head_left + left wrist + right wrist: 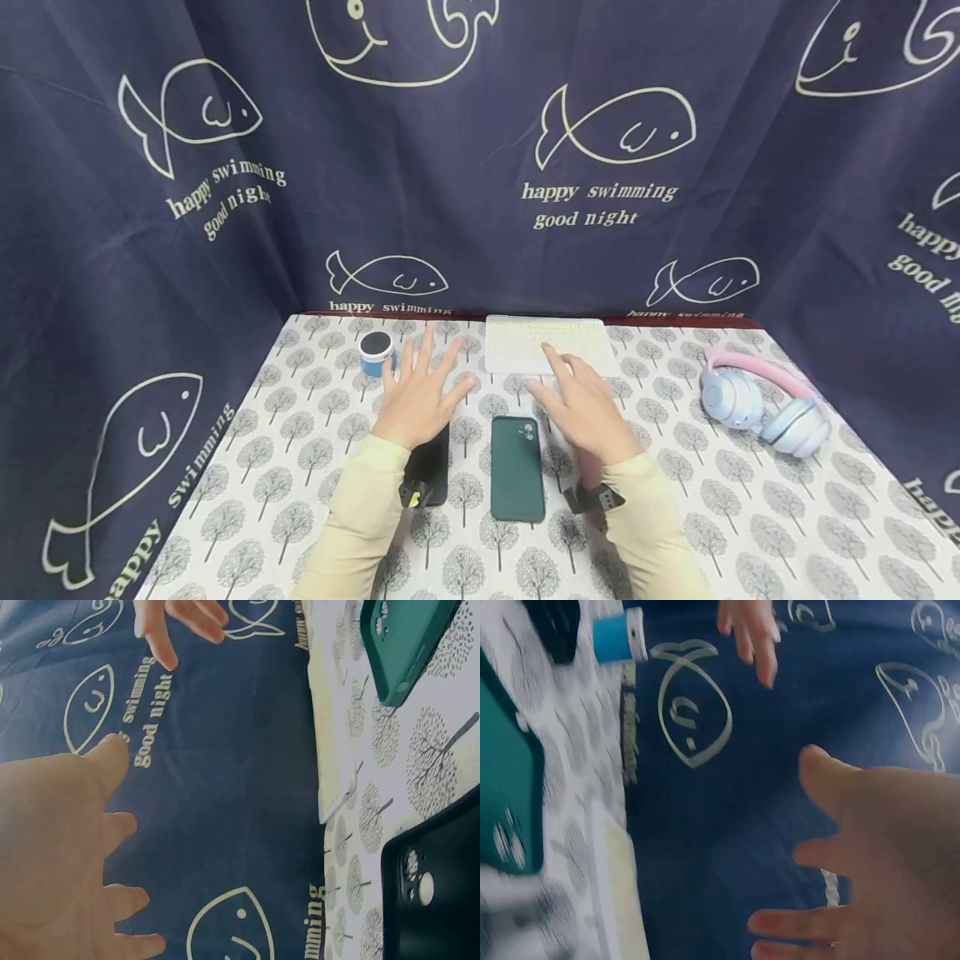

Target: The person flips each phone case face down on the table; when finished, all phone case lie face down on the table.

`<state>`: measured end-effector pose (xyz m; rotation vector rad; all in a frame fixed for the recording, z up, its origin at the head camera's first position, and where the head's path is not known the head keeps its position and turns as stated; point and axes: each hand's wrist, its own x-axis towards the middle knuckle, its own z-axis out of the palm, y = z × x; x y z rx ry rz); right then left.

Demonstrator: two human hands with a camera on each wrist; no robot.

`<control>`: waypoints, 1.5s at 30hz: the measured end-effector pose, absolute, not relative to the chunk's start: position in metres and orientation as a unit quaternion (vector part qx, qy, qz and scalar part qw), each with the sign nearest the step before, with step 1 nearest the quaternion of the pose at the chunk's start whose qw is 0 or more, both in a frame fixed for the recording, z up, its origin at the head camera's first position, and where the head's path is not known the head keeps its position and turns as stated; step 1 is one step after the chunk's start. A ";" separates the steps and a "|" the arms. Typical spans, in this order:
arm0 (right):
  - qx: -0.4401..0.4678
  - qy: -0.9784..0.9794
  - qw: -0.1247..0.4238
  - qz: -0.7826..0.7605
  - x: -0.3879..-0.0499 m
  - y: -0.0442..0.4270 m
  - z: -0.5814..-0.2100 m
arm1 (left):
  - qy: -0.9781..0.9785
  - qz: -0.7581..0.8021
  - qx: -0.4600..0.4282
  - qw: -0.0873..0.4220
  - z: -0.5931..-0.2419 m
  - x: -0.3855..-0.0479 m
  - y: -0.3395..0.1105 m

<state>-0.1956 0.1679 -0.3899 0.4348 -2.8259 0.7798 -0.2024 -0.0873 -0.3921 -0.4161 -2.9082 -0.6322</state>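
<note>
Now the left hand (420,398) is hovering spread-fingered near a black case (435,465), the right hand (588,410) floating unclenched near the keyboard (512,352).

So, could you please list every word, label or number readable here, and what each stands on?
"happy swimming": dark blue curtain, several times.
"good night": the same curtain, beneath some of those.
White keyboard: any key markings are too small to read.
No other text is legible.

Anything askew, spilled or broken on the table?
No spill or damage visible. Only the headphones look askew, lying at a slant on the right, while the green phone case and white keyboard sit roughly straight.
</note>
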 end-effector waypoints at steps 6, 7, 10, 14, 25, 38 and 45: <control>0.179 -0.928 0.132 0.298 -0.197 0.108 -0.401 | -0.965 -0.230 -0.112 0.049 -0.389 -0.205 -0.119; 0.178 -0.928 0.125 0.303 -0.197 0.097 -0.405 | -0.967 -0.230 -0.100 0.041 -0.389 -0.205 -0.125; 0.174 -0.927 0.095 0.318 -0.196 0.069 -0.416 | -0.972 -0.225 -0.064 0.002 -0.393 -0.204 -0.141; 0.161 -0.929 0.066 0.328 -0.195 0.043 -0.433 | -0.975 -0.212 -0.045 -0.055 -0.404 -0.205 -0.151; 0.126 -0.937 0.021 0.326 -0.187 0.029 -0.457 | -0.979 -0.193 -0.005 -0.072 -0.424 -0.206 -0.130; 0.120 -0.927 0.022 0.355 -0.186 0.031 -0.459 | -0.979 -0.194 -0.009 -0.060 -0.428 -0.208 -0.131; 0.120 -0.907 0.019 0.404 -0.189 0.036 -0.454 | -0.974 -0.225 -0.024 -0.024 -0.410 -0.202 -0.134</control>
